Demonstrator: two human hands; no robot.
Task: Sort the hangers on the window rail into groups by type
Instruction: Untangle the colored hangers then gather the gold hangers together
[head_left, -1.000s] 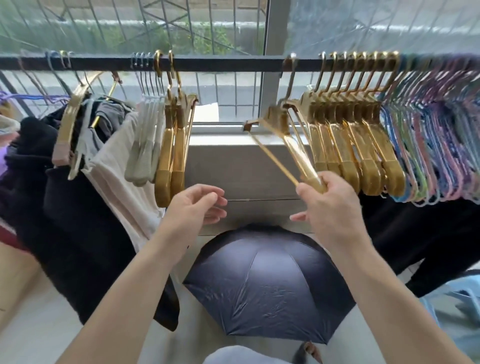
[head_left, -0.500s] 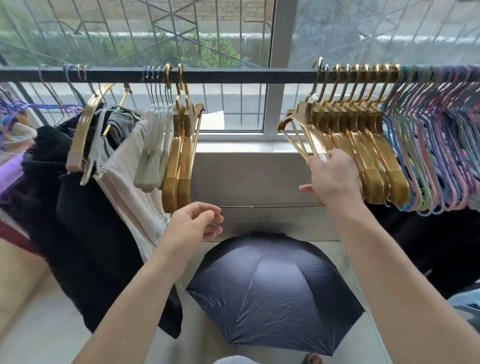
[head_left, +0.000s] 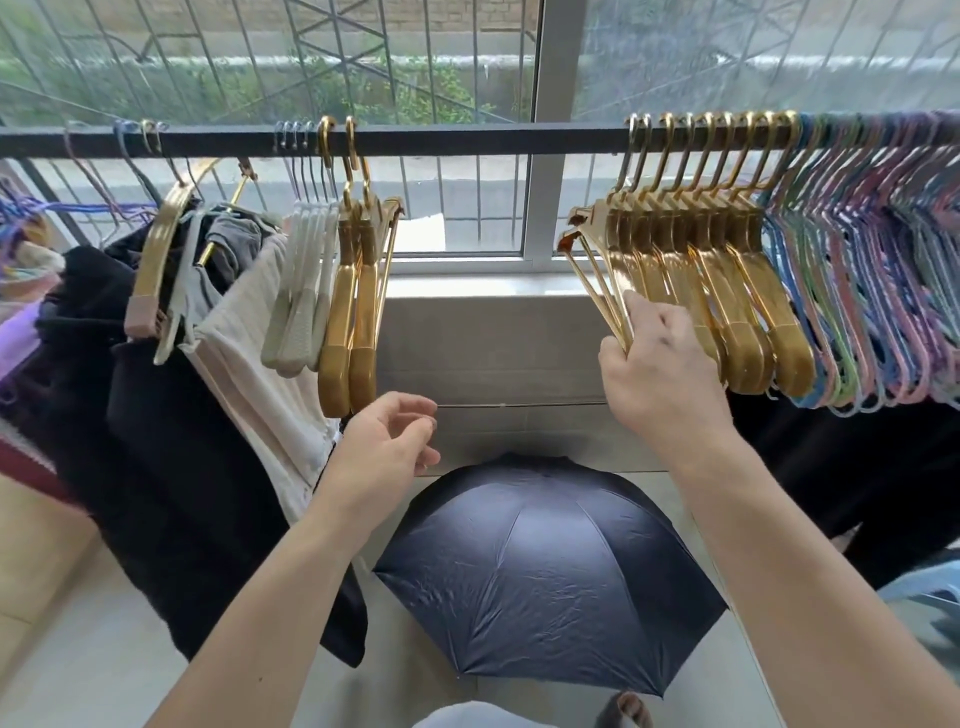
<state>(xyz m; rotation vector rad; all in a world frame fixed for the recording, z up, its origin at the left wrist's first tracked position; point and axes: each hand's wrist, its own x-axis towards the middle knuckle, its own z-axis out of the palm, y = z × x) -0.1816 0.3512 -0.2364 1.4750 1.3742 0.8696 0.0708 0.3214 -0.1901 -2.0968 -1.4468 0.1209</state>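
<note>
On the rail (head_left: 467, 139), right hand (head_left: 660, 384) fingers grip the end gold hanger (head_left: 597, 280); left hand (head_left: 387, 447) loose, empty. A tug could unhook neighbouring hangers.

Open dark-blue umbrella (head_left: 545, 571) on floor below window sill (head_left: 483, 283); black garment (head_left: 156, 441) and cream garment (head_left: 254, 374) hanging at left.

A home laundry corner by a window. A dark rail (head_left: 467, 140) crosses the barred window (head_left: 363, 78), hung with hangers and clothes (head_left: 171, 415). Below the rail, an open umbrella (head_left: 545, 566) rests on the tiled floor (head_left: 78, 649).
</note>
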